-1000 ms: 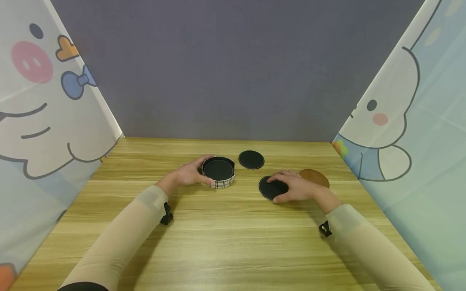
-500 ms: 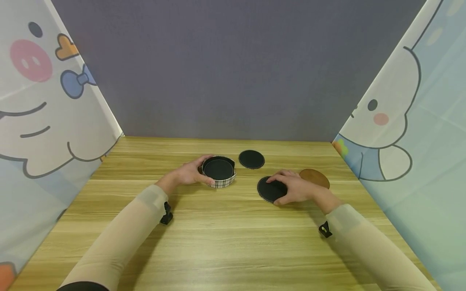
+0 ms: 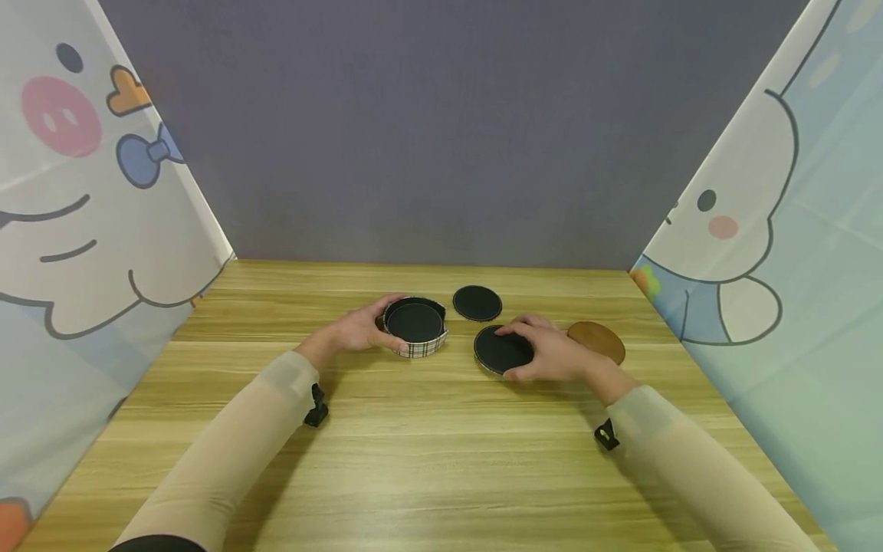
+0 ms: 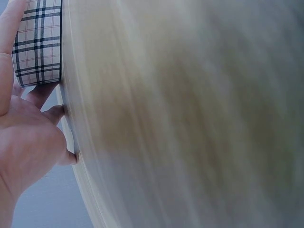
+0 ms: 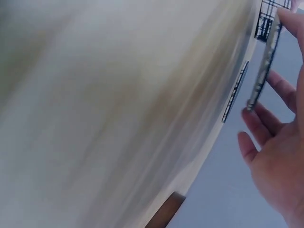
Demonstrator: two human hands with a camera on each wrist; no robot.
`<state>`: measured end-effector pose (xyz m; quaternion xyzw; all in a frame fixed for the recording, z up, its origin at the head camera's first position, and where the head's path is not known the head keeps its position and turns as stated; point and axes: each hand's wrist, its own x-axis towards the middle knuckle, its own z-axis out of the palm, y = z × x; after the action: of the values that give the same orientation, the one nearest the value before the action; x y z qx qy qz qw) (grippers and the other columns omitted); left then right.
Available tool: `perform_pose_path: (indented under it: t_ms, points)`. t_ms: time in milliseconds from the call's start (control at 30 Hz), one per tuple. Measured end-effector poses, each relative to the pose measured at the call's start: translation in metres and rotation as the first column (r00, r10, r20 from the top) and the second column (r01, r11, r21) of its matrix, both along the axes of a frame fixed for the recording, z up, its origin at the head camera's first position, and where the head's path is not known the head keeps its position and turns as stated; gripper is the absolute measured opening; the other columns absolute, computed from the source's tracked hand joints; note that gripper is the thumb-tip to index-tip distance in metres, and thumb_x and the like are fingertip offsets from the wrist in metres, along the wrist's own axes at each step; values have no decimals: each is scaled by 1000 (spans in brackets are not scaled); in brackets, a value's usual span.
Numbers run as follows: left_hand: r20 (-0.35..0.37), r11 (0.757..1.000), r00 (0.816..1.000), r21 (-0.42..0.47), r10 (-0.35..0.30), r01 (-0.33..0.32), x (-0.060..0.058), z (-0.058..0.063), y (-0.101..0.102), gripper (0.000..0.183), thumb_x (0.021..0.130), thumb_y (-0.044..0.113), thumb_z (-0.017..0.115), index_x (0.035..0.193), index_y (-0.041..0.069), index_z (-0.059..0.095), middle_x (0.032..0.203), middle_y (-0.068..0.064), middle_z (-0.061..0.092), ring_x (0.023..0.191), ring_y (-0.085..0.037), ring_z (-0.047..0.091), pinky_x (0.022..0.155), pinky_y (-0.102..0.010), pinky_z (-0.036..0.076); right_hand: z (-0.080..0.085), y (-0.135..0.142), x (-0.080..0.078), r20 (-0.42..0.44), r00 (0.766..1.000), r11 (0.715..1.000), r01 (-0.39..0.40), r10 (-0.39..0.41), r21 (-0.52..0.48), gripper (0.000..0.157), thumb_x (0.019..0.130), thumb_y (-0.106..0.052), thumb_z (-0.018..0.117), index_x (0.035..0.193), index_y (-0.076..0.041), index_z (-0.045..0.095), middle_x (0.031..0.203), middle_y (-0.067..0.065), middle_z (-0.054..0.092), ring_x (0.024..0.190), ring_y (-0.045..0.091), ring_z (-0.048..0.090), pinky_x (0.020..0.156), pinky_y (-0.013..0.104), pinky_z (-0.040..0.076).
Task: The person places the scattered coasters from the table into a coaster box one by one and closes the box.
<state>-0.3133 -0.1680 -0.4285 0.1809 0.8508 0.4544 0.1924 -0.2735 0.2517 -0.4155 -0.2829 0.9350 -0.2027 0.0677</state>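
My left hand [image 3: 357, 328] grips a round coaster holder [image 3: 425, 349] with a black-and-white plaid side and a notch in its wall. Inside the holder lies a black round coaster [image 3: 414, 322]. The plaid wall of the holder [image 4: 39, 45] shows between thumb and fingers in the left wrist view. A second black coaster [image 3: 500, 350] is pinched by its edges in my right hand [image 3: 557, 355]. The right wrist view shows this coaster [image 5: 264, 66] edge-on, raised off the table. Farther back, another black coaster [image 3: 477, 303] lies flat, to the right of the holder.
A brown round disc [image 3: 599, 342] lies on the wood-grain table [image 3: 441, 460], partly behind my right hand. A grey panel [image 3: 441, 138] closes off the back. Cartoon-printed panels [image 3: 76, 230] stand at both sides.
My right hand has lifted the black coaster from the table and carried it a little left, toward the holder. The left hand and the holder have stayed in place.
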Motion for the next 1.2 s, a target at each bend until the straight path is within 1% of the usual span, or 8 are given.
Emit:
perform_pose_path:
  t_ms: [100,167,267,400,600,833,1000,1200]
  points:
    - [5,1000,1000,2,2,-2,0,0,0,120,85,39,98,177,30,20,172,-21,41,155,-43,46,130,-65,28,4,-8,-2,-50,999,999,-4,2,-53,77,86,-53,91,153,-28,63,155,11,53,141,38,48,114,64,41]
    - [6,1000,1000,5,3,-3,1,0,-1,120,86,39,97,177,31,20,172,-21,41,155,-43,46,130,-65,28,7,-15,-4,-84,996,997,-13,7,-74,77,86,-50,91,153,-26,64,155,13,53,142,38,48,115,65,38]
    - [5,1000,1000,4,4,-4,1,0,-1,119,86,40,97,177,32,21,173,-20,40,155,-43,46,129,-66,28,11,-25,-6,-126,992,996,-23,12,-82,77,85,-49,91,154,-25,64,156,13,53,145,38,46,119,66,33]
    - [1,1000,1000,-7,7,-7,1,0,-1,120,85,42,98,176,33,21,173,-20,40,155,-43,46,130,-67,27,13,-38,-11,-144,989,995,-42,29,-86,78,86,-51,89,155,-25,63,156,13,53,150,39,44,121,67,30]
    - [-3,1000,1000,-20,9,-9,0,1,0,120,83,43,98,176,33,23,173,-19,42,155,-43,46,131,-67,25,10,-56,-20,-126,991,993,-52,39,-103,79,86,-52,89,156,-27,62,156,9,52,148,36,45,122,64,30]
    - [17,1000,1000,-10,-3,3,1,1,-1,119,86,43,96,177,34,20,173,-19,40,153,-42,48,129,-65,29,9,-78,-30,-81,996,992,-56,47,-111,80,88,-53,87,159,-30,59,160,9,48,153,37,40,124,64,28]
    - [21,1000,1000,4,-10,10,-1,-1,-2,118,87,41,96,177,33,20,170,-18,43,150,-41,50,129,-63,30,10,-95,-36,-85,995,993,-65,57,-97,80,90,-53,85,160,-28,58,163,11,46,152,38,37,123,64,26]
    - [22,1000,1000,-25,1,0,-3,-1,-2,119,84,49,96,176,38,21,175,-16,37,155,-41,45,129,-64,30,11,-113,-42,-59,996,994,-75,70,-77,78,93,-54,82,162,-27,56,167,11,43,155,39,34,123,64,27]
